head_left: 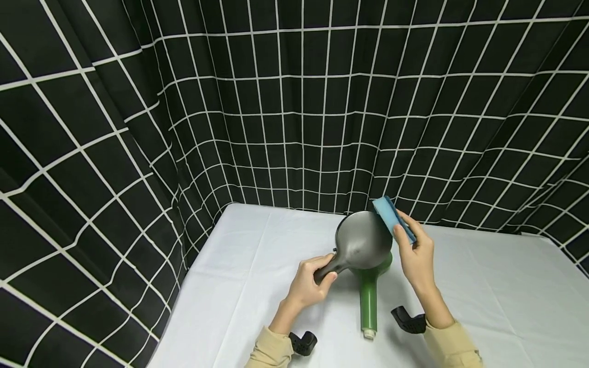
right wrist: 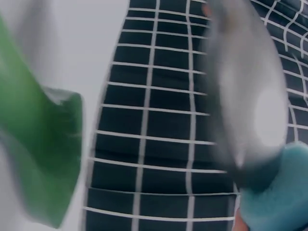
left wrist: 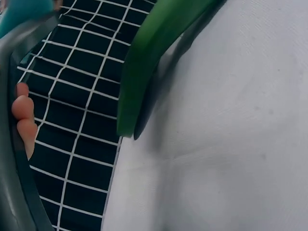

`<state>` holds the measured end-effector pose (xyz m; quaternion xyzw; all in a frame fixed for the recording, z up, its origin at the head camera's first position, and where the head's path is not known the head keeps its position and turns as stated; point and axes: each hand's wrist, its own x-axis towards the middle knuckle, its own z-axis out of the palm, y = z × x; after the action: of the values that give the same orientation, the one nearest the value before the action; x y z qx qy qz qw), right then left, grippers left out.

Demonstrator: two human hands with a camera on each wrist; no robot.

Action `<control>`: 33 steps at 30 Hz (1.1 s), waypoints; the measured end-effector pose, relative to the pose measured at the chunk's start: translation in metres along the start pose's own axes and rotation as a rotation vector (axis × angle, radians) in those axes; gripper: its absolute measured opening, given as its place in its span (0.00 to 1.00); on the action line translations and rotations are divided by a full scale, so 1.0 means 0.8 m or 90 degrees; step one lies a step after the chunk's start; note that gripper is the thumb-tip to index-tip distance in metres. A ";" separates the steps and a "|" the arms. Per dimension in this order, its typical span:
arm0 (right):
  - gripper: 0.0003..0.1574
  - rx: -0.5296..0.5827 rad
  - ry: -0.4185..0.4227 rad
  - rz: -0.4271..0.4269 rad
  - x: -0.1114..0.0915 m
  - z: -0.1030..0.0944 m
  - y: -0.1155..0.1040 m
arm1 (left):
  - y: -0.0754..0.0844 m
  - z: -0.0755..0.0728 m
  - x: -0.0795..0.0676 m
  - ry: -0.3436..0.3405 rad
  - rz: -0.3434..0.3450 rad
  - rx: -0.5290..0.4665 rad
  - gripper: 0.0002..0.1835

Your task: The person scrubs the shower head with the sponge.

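My left hand (head_left: pixel 309 283) grips the short handle of a dark grey scoop (head_left: pixel 361 237) with a round, pan-like bowl, held tilted above the table. In my right hand (head_left: pixel 420 258), a sponge (head_left: pixel 388 212), light blue with a darker blue layer, is pinched between thumb and fingers. Its soft side lies against the bowl's right edge, also seen in the right wrist view, where the scoop (right wrist: pixel 248 91) is blurred and meets the sponge (right wrist: pixel 279 197). Below the scoop, a green tool (head_left: pixel 368 301) has a thick tubular handle with a pale tip; the scoop partly hides its wider head.
A white cloth (head_left: pixel 230 286) covers the table, whose far edge meets a black curtain (head_left: pixel 294 102) with white grid lines. More curtain hangs along the left and right. Black wrist devices (head_left: pixel 303 343) stick out near both sleeves.
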<state>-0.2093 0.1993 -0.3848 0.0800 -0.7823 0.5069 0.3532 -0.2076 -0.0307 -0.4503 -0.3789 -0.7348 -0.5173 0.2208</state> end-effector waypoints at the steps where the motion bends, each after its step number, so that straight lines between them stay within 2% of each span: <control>1: 0.20 0.007 -0.001 0.026 -0.003 0.000 0.003 | 0.000 -0.001 0.001 0.014 -0.003 -0.009 0.19; 4: 0.21 0.002 -0.006 0.107 -0.013 -0.003 0.012 | 0.000 -0.004 0.002 0.042 -0.016 -0.023 0.19; 6: 0.21 -0.008 -0.007 0.149 -0.016 -0.005 0.015 | 0.001 -0.005 0.002 0.047 -0.021 -0.009 0.19; 9: 0.20 -0.035 -0.002 0.138 -0.012 -0.005 0.011 | 0.002 -0.006 0.002 0.026 -0.021 0.040 0.19; 12: 0.19 -0.068 0.004 0.038 -0.001 -0.001 0.000 | 0.005 -0.007 0.001 -0.008 -0.008 0.117 0.20; 16: 0.20 -0.112 -0.023 -0.163 0.009 0.010 -0.016 | 0.007 -0.006 0.000 -0.051 0.008 0.235 0.19; 19: 0.25 -0.143 -0.054 -0.300 0.009 0.018 -0.025 | 0.008 -0.003 -0.001 -0.066 0.015 0.313 0.18; 22: 0.27 -0.143 -0.062 -0.364 0.009 0.019 -0.030 | 0.011 -0.001 0.000 -0.063 0.029 0.367 0.18; 23: 0.26 -0.135 -0.059 -0.362 0.011 0.017 -0.029 | 0.011 0.000 0.001 -0.059 0.036 0.379 0.18; 25: 0.22 -0.123 -0.048 -0.319 0.014 0.011 -0.025 | 0.013 0.001 0.002 -0.046 0.049 0.392 0.18; 30: 0.20 -0.140 -0.044 -0.092 0.020 -0.008 -0.004 | 0.014 0.002 0.002 -0.018 0.051 0.384 0.18; 32: 0.20 -0.149 -0.045 -0.053 0.019 -0.010 -0.001 | 0.014 0.003 0.001 -0.020 0.042 0.379 0.17; 33: 0.20 -0.147 -0.042 -0.060 0.017 -0.009 0.000 | 0.014 0.003 0.000 -0.024 0.038 0.377 0.18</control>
<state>-0.2160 0.2082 -0.3742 0.0921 -0.8420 0.3937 0.3572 -0.1987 -0.0263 -0.4446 -0.3287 -0.8463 -0.2665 0.3235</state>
